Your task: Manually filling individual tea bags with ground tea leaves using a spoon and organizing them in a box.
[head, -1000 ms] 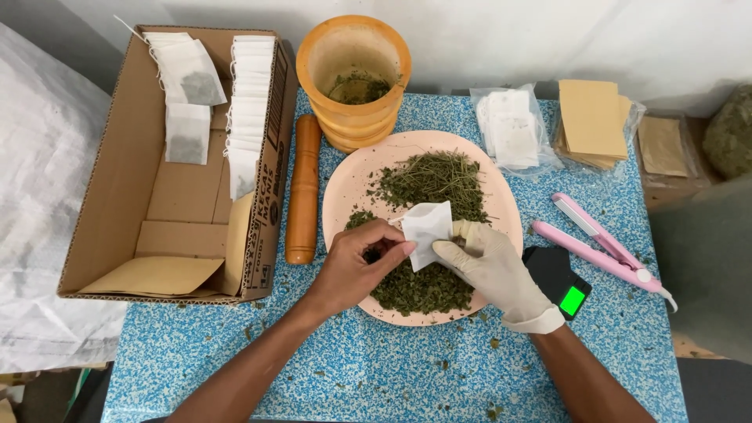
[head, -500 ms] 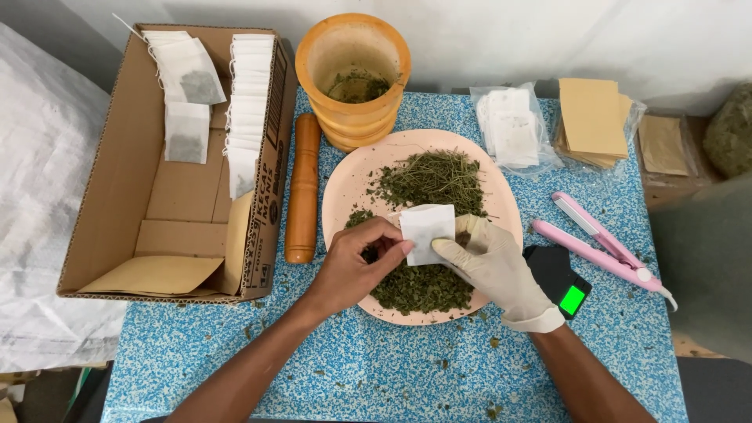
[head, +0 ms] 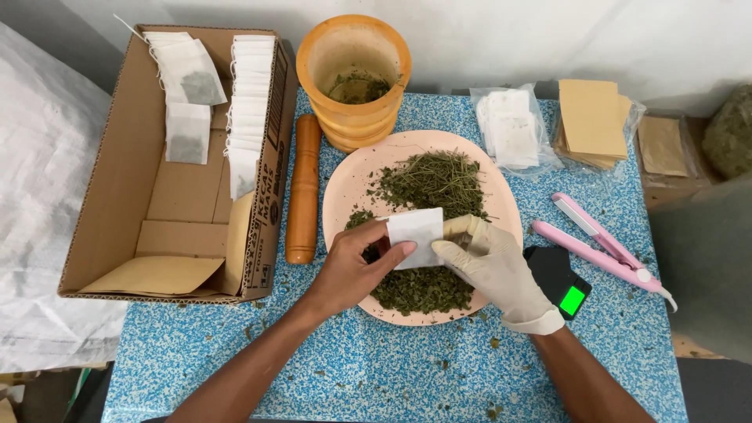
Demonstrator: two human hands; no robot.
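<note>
The right hand wears a cream latex glove (rolled cuff at the wrist); the left hand is bare.

**A speckled blue tabletop against a pale wall**

The tabletop fills the middle of the view, its surface blue with fine white flecks and scattered green crumbs. A plain whitish wall runs along its far edge, from eleven o'clock across to two o'clock. At nine o'clock a white woven sheet lies beside it, reaching down to seven o'clock. At three o'clock a grey blurred shape stands close to the camera. Light is soft and even, with faint shadows.
</note>
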